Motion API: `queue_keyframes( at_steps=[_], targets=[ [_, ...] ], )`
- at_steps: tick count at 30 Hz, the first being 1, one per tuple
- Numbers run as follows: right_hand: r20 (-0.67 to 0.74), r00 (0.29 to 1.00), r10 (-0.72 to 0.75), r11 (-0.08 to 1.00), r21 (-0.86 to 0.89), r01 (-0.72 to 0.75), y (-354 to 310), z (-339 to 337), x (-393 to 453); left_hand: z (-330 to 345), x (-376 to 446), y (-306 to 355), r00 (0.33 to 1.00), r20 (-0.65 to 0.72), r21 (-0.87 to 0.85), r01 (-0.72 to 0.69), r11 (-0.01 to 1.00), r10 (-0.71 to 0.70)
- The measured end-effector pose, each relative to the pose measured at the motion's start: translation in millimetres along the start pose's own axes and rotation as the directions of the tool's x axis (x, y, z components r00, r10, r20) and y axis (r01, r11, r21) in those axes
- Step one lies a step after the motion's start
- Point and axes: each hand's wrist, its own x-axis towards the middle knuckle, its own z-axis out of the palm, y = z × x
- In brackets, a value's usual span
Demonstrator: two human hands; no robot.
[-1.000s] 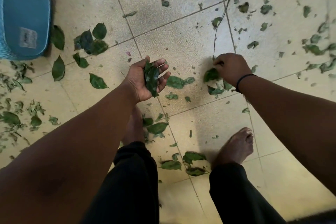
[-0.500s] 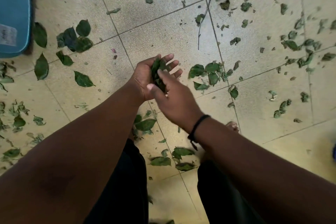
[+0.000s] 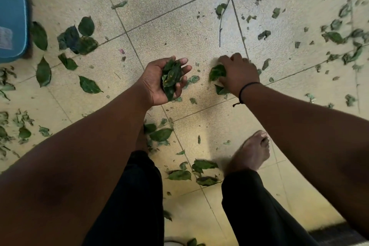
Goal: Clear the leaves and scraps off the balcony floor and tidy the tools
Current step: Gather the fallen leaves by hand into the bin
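Note:
Green leaves and scraps lie scattered over the pale tiled balcony floor (image 3: 179, 32). My left hand (image 3: 157, 84) is palm up at the centre, fingers curled round a bunch of gathered leaves (image 3: 171, 78). My right hand (image 3: 237, 74) is down on the floor just to its right, fingers curled over a green leaf (image 3: 216, 72); another leaf (image 3: 220, 90) lies under my wrist. A thin bare twig (image 3: 224, 14) lies on the tiles beyond my right hand.
A blue plastic container (image 3: 12, 16) stands at the left edge. Larger whole leaves (image 3: 75, 38) lie near it and more leaves (image 3: 199, 171) between my bare feet. Small torn leaf scraps (image 3: 339, 36) cover the tiles at the right.
My right hand has left the bunch in my left palm and gone back down to the floor on the right, closing on a leaf. The view has shifted slightly.

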Motion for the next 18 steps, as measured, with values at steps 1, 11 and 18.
queue_keyframes(
  at_steps=[1,11,18],
  targets=[
    [-0.020,0.999,-0.043,0.998,-0.043,0.042,-0.8,-1.6,4.2,0.7,1.9,-0.2,1.000,-0.011,0.015,0.002,1.000,-0.002],
    [0.142,0.981,0.136,0.575,0.794,-0.195,11.3,-41.5,-6.5,25.5,18.4,-2.5,0.999,-0.032,0.040,-0.027,0.999,0.028],
    [0.107,0.986,0.128,0.286,0.948,-0.140,-32.7,-68.8,-70.0,61.4,25.3,-16.6,0.998,0.001,-0.083,-0.064,0.995,0.064]
  ],
)
